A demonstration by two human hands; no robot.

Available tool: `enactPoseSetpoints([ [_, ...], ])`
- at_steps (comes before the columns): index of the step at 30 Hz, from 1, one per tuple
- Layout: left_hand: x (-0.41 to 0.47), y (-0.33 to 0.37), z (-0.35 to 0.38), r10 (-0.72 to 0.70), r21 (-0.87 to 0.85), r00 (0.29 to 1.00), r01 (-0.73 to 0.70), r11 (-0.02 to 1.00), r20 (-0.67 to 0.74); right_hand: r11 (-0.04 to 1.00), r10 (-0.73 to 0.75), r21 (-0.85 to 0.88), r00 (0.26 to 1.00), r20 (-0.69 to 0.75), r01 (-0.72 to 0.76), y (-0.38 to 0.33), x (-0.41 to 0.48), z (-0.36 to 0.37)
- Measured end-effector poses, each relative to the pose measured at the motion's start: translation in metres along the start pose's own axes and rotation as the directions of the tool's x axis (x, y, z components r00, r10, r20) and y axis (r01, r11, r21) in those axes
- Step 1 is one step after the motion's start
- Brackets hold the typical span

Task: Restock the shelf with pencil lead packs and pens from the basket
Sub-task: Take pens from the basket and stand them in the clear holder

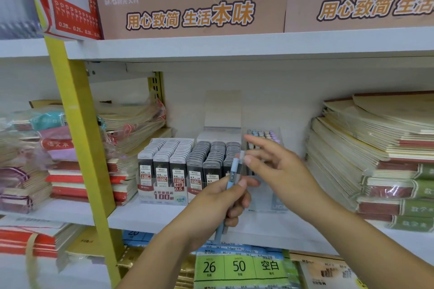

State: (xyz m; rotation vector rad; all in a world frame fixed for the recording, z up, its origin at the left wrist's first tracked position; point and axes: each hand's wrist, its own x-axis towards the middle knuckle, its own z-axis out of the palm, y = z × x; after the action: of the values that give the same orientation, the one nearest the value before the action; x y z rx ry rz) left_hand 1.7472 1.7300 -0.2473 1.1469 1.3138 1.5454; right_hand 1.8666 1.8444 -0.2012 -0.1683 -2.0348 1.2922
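My left hand (pixel 223 204) grips a bunch of light blue pens (pixel 232 176), held upright in front of the white shelf (pixel 150 216). Just right of the pen tops, my right hand (pixel 274 166) hovers with fingers spread and holds nothing. Behind the hands stand display boxes of pencil lead packs (pixel 178 166), in grey and black rows marked 0.5 and 0.7. A clear pen box (pixel 263 138) with pastel pen tops sits to their right, partly hidden by my right hand. The basket is out of view.
Notebook stacks fill the shelf at left (pixel 126 148) and right (pixel 375 159). A yellow upright post (pixel 82 138) divides the shelving. Brown display boxes (pixel 192 12) stand on the shelf above. Green paper packs (pixel 239 267) lie on the shelf below.
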Motion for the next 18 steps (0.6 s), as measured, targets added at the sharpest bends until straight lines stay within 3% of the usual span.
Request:
enactPoseSetpoints([
  [1, -0.001, 0.001, 0.002, 0.005, -0.004, 1.0, -0.005, 1.0, 0.021, 0.994, 0.041, 0.103, 0.998, 0.041, -0.045, -0.002, 0.0, 0.004],
  [4, -0.001, 0.004, 0.004, 0.013, 0.048, 1.0, -0.013, 0.999, -0.001, 0.993, 0.044, 0.11, 0.999, 0.013, -0.045, -0.006, 0.001, 0.002],
  [8, -0.004, 0.004, -0.006, 0.001, 0.193, 0.993, 0.022, 0.981, -0.117, 0.984, -0.14, 0.069, 0.951, -0.275, 0.165, -0.01, 0.009, -0.026],
  [11, -0.009, 0.002, -0.017, 0.007, 0.274, 0.983, 0.045, 0.961, -0.184, 0.949, -0.314, -0.094, 0.896, -0.316, 0.3, -0.013, 0.012, -0.049],
  [16, -0.009, -0.003, -0.024, -0.033, 0.248, 0.975, 0.089, 0.965, -0.219, 0.822, -0.358, -0.521, 0.92, -0.159, 0.23, 0.007, 0.019, -0.051],
  [18, -0.007, -0.003, -0.023, -0.048, 0.206, 0.977, 0.092, 0.974, -0.205, 0.764, -0.365, -0.601, 0.925, -0.107, 0.233, 0.015, 0.02, -0.048],
])
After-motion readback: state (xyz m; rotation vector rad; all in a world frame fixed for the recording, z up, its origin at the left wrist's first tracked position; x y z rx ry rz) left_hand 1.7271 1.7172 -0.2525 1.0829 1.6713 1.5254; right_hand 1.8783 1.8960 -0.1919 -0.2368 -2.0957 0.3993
